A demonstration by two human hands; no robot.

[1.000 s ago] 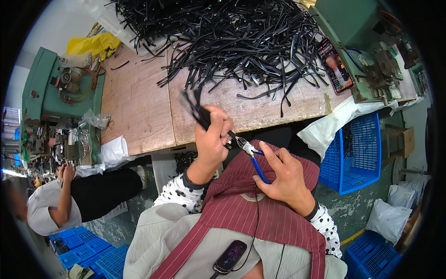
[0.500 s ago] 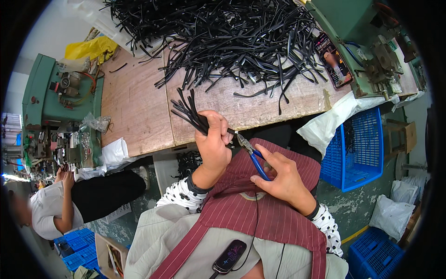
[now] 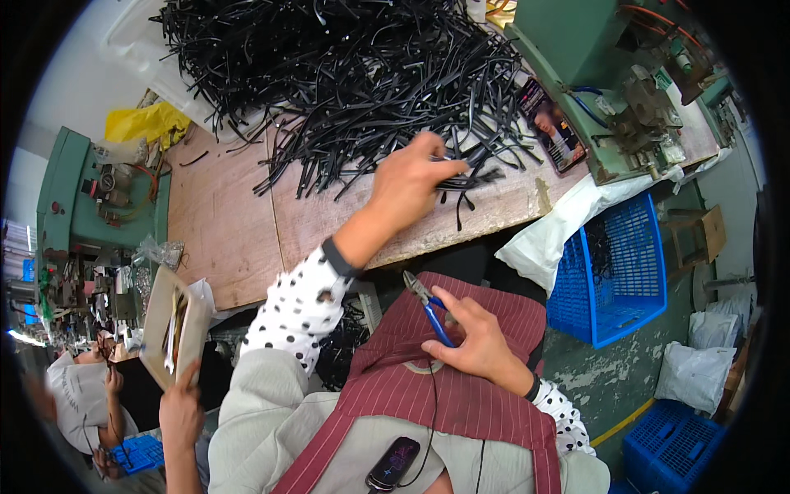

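Slim black plastic-looking strips (image 3: 329,82), upper centre: likely light, springy, slick; best gripped mid-length.
Left hand (image 3: 409,183): over strips; cannot tell closure.
Blue-handled metal cutters (image 3: 434,319): clasped in right hand (image 3: 477,341).

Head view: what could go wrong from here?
The left hand is at the front of the black pile, so loose pieces might get nudged off the table. The right hand holds the pliers over the apron; their tips could snag it. Another person's hand holds a tray that appears near the left sleeve, so a backward swing might bump it.
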